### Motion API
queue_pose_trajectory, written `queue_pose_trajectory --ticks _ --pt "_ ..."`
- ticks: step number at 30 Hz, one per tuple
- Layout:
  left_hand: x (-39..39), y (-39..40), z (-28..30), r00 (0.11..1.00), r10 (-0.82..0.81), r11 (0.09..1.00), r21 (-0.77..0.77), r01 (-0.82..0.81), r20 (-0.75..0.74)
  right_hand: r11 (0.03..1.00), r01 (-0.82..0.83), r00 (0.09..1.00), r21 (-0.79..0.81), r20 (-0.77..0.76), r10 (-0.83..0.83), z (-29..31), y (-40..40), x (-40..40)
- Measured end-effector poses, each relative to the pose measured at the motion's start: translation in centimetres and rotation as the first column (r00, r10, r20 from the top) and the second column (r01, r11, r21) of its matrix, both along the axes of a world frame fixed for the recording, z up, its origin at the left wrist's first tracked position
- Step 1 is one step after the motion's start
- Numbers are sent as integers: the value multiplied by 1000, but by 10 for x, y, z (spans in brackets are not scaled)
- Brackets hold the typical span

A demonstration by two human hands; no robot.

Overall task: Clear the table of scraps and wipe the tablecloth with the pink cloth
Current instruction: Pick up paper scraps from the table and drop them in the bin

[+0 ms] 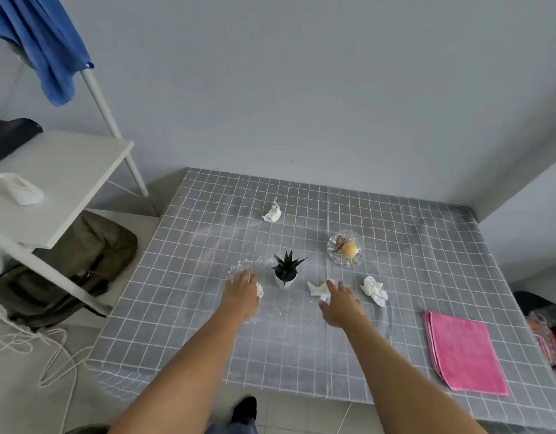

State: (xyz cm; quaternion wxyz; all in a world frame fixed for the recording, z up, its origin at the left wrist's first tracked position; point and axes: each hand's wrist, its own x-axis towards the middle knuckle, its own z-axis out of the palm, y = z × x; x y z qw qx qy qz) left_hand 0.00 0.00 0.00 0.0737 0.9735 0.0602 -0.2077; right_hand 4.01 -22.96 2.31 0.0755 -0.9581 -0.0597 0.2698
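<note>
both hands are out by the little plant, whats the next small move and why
Probably close the right hand on the flat tissue scrap under its fingertips and lift it away. The left hand already seems to have a white scrap at its fingers, two more crumpled tissues lie loose, and the pink cloth lies folded, so wiping looks premature.

The surface (395, 355) wears a grey tablecloth with a white grid. Near the far edge lies one crumpled white tissue (272, 213). At the middle stands a dark spiky plant in a small white pot (285, 270), a cut-glass dish (345, 248) to its right, white crumbs (248, 264) to its left. Two more white tissue scraps (319, 289) (375, 290) lie nearer. A folded pink cloth (464, 352) sits by the near right corner.
</note>
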Motion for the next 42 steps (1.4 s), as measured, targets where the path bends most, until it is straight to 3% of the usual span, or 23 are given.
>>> queue_pose_trajectory --ticks 10,16,25,36,42 --pt "-5 7 -47 995 -71 993 -87 77 72 997 48 995 56 80 -53 -36 28 11" --pt "-16 6 -50 966 -46 970 -220 104 254 987 91 965 135 234 -121 -44 31 9" --pt "0 12 -41 952 -30 962 -248 109 304 980 112 942 166 296 -158 -34 20 15" --pt "105 35 -13 919 113 971 -239 -21 378 932 300 847 202 393 -358 -28 -32 46" --pt "167 23 -5 918 109 970 -241 -15 381 908 413 863 72 289 -415 -53 -55 41"
